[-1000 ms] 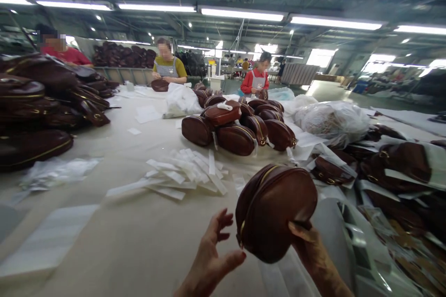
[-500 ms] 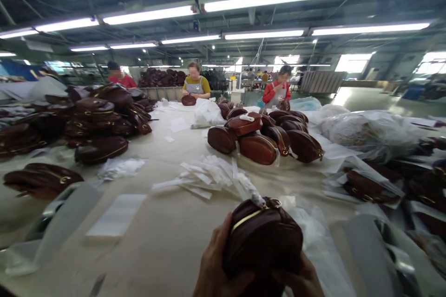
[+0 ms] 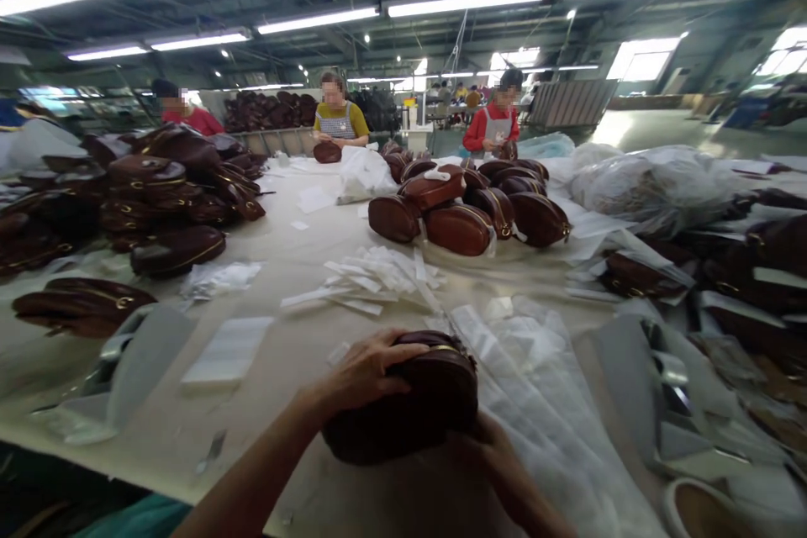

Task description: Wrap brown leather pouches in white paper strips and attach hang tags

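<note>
A dark brown leather pouch (image 3: 409,403) with a gold zipper is held between my hands over the near part of the table (image 3: 151,403). My left hand (image 3: 371,366) grips its upper left side, fingers over the top near the zipper. My right hand (image 3: 485,445) is closed at its lower right edge; the fingertips there are partly hidden by the pouch and shadow. Just beyond the pouch lies a heap of white paper strips (image 3: 371,277). Clear plastic bags (image 3: 523,353) spread to its right.
Several brown pouches (image 3: 457,229) are grouped mid-table, with a big pile (image 3: 151,185) at left. A stack of white sheets (image 3: 227,350) lies left of my hands. Grey-covered metal fixtures (image 3: 132,361) stand at both sides. Co-workers (image 3: 340,122) sit across the table.
The pouch has moved left and tipped over from upright, its zipper end now toward the right. My left hand has shifted onto its top. The view has tilted downward.
</note>
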Tool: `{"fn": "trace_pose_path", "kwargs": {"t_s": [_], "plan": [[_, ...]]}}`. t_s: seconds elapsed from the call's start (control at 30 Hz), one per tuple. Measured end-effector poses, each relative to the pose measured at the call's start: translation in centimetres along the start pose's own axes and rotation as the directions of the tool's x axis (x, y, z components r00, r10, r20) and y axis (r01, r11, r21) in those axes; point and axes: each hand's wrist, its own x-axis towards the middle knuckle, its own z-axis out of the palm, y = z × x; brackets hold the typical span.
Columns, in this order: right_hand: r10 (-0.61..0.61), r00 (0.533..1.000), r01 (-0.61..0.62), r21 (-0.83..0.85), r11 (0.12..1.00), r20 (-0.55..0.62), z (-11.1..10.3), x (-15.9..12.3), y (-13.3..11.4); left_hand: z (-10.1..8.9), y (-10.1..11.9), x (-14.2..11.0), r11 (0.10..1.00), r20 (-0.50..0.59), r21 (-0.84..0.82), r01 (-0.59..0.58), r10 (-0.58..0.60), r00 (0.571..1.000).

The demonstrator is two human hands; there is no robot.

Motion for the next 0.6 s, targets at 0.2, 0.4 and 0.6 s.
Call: {"fn": "trace_pose_path", "kwargs": {"t_s": [0.2,0.4,0.6], "plan": [[-0.696,0.702,0.458,-0.652,0.604,-0.151,-2.5,-2.6,-2.5,2.2,2.5,-0.8,0.894,-0.013,0.414,-0.173,0.195,0.981],[-0.757,0.519,0.701,-0.704,0.11,0.398,0.7,-0.7,-6.2,3.8,2.3,-3.2,0.836,-0.198,0.531,-0.138,0.281,0.939],[-0.821,0.442,0.7,-0.712,0.064,0.361,-0.1,-0.2,-4.2,1.4,0.6,-3.6,0.913,-0.311,0.276,0.302,-0.212,0.926]]}}
